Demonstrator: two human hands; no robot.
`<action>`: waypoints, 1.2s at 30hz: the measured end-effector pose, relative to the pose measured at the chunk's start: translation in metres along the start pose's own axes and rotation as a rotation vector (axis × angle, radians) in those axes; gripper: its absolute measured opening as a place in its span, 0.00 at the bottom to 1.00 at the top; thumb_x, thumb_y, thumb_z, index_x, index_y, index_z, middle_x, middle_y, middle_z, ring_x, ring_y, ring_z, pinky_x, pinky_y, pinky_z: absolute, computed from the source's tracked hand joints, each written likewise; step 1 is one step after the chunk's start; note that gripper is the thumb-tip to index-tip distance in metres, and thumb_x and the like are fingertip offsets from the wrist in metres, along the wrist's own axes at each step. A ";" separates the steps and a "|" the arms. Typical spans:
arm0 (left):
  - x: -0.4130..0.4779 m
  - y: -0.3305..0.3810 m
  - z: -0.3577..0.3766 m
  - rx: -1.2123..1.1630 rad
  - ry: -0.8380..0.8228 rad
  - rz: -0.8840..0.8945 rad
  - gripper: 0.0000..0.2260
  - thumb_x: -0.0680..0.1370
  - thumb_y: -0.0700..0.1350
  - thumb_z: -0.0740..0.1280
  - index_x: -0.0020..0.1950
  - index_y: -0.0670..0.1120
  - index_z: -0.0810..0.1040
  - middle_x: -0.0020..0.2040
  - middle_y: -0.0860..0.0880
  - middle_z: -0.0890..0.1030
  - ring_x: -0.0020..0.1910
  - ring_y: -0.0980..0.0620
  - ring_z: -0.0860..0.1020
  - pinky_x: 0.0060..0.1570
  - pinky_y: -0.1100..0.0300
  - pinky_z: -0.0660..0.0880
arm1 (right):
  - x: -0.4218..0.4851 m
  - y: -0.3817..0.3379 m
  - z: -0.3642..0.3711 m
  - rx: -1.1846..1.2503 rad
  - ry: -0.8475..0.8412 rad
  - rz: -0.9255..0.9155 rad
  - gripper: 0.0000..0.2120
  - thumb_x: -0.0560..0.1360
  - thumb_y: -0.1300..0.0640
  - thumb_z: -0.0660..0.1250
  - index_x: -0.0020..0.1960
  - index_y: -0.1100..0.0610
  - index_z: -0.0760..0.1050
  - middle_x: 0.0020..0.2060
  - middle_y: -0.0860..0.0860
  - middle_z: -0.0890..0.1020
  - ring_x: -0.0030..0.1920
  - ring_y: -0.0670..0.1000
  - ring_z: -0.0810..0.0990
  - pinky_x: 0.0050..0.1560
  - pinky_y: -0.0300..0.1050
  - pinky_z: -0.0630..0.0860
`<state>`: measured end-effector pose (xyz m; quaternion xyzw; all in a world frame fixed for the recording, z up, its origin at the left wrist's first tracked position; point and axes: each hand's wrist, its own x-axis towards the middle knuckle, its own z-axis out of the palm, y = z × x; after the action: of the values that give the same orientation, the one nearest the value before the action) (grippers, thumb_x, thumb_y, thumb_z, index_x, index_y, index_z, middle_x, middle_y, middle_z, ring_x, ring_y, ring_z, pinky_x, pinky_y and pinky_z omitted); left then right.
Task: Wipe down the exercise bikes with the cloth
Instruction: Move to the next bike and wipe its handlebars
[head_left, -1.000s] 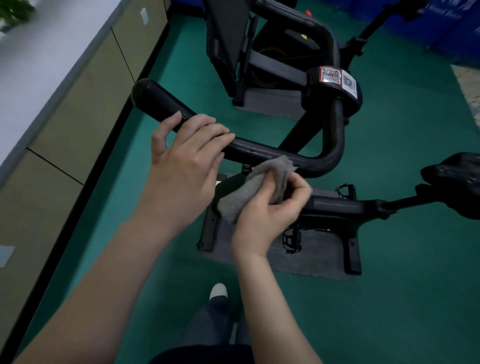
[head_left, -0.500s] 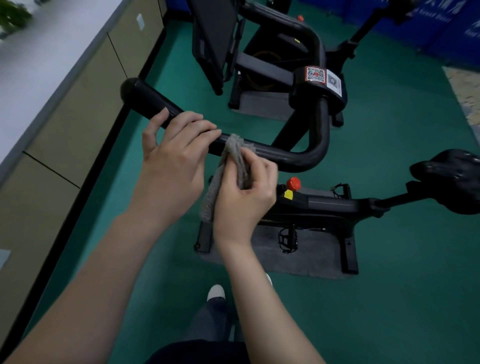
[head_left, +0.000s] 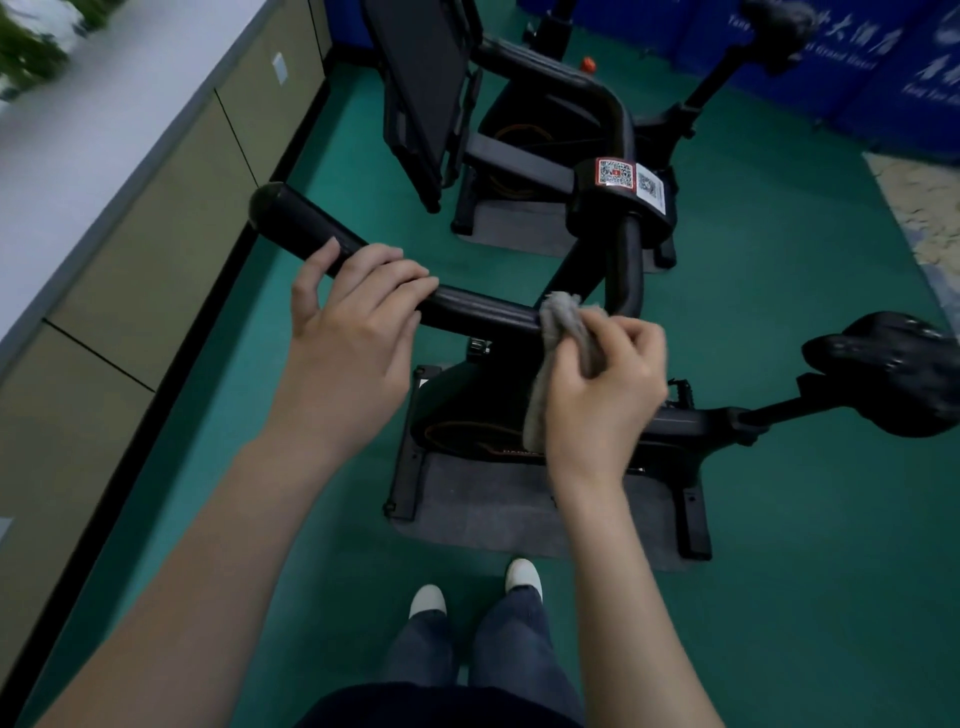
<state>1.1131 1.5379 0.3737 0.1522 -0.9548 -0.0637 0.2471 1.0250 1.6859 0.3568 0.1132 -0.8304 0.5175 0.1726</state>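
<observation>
While the left hand (head_left: 348, 343) clasps the handlebar (head_left: 483, 312), the right hand's (head_left: 602, 395) grip pinches the cloth (head_left: 566, 317) mid-wipe, with the bend just beyond that grip likely next.

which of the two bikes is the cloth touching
The nearer bike: the cloth in the right hand meets its handlebar; the farther bike stands untouched beyond.

left hand (head_left: 353, 338) grips the handlebar (head_left: 488, 312), right hand (head_left: 602, 395) pinches the cloth (head_left: 566, 317), both forearms outstretched.
</observation>
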 end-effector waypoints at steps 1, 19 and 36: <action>-0.001 0.001 0.000 0.002 -0.002 -0.002 0.14 0.78 0.43 0.59 0.60 0.44 0.78 0.58 0.50 0.79 0.66 0.50 0.71 0.71 0.51 0.47 | 0.002 0.004 -0.004 -0.004 0.026 0.024 0.09 0.73 0.67 0.68 0.52 0.64 0.81 0.46 0.51 0.74 0.45 0.42 0.73 0.52 0.28 0.72; 0.021 0.093 0.059 -0.104 -0.014 -0.054 0.19 0.77 0.57 0.60 0.58 0.46 0.79 0.53 0.51 0.80 0.57 0.50 0.75 0.71 0.48 0.54 | 0.033 0.055 -0.028 0.142 -0.102 -0.076 0.08 0.72 0.67 0.68 0.50 0.64 0.81 0.45 0.54 0.77 0.46 0.47 0.77 0.49 0.36 0.74; 0.025 0.112 0.067 -0.119 0.079 -0.231 0.14 0.74 0.58 0.65 0.49 0.50 0.81 0.47 0.55 0.79 0.52 0.53 0.74 0.68 0.55 0.55 | 0.097 0.080 -0.045 0.192 -0.470 -0.383 0.08 0.70 0.70 0.70 0.47 0.63 0.82 0.44 0.54 0.80 0.45 0.48 0.78 0.50 0.35 0.73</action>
<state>1.0304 1.6391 0.3492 0.2487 -0.9150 -0.1420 0.2843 0.9150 1.7604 0.3488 0.3995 -0.7586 0.5113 0.0588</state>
